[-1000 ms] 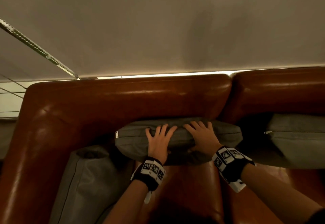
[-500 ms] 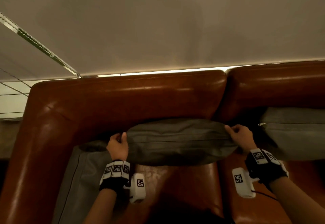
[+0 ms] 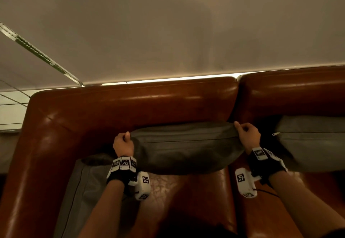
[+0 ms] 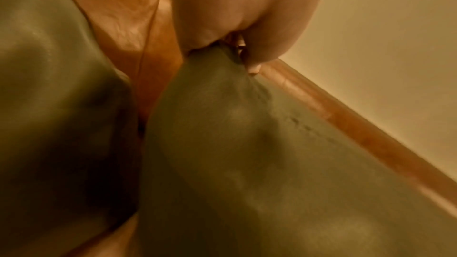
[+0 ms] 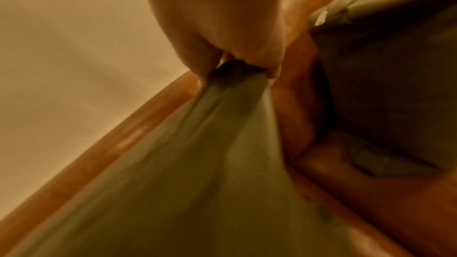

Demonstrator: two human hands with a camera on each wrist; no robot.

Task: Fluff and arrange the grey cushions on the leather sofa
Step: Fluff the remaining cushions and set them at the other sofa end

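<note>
A dark grey cushion (image 3: 186,148) stands against the backrest of the brown leather sofa (image 3: 130,105). My left hand (image 3: 124,141) pinches its upper left corner, and my right hand (image 3: 246,135) pinches its upper right corner. The left wrist view shows my left hand (image 4: 232,50) bunching the grey cushion (image 4: 247,163) fabric at the corner. In the right wrist view my right hand (image 5: 237,60) grips the gathered corner of the cushion (image 5: 197,173). A second grey cushion (image 3: 80,191) leans at the left armrest, a third (image 3: 313,144) sits to the right.
A pale wall (image 3: 168,32) rises behind the sofa. A ball chain (image 3: 39,52) hangs across the upper left. The brown seat (image 3: 186,196) shows below the held cushion. The cushion to the right has a zipper pull (image 3: 274,134) facing my right hand.
Both hands left the top of the cushion, where they pressed flat, and moved apart to its two upper corners, which they now pinch. The cushion looks stretched wider and slightly raised.
</note>
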